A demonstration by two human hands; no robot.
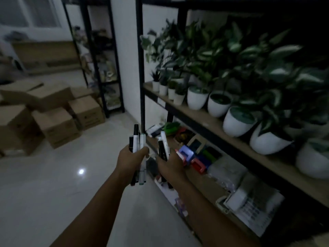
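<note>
Fingers [144,151] of the left hand [132,156] are curled tight round a bunch of long black and white marker pens [137,139]. These pens stand nearly straight up, and their ends poke out both above and below the fist. Just beside it, the right hand [170,164] grips a smaller bunch of black and white marker pens [163,145]. Its back faces the camera, so most of its fingers are hidden, but the pens stick up out of its hold and lean a little to the right. Both hands are up in the air, close together but not touching, in front of a tall black metal shelf post [141,68]. Both bunches are near the front edge of a low wooden shelf board [201,186]. On that low board lie small red and blue plastic things [188,155], too blurry to name. One board higher stands a row of round white pots with green leafy plants [197,99]. To the left, brown cardboard boxes [58,125] sit stacked on the shiny pale tiled floor [53,193]. The room is dim.
</note>
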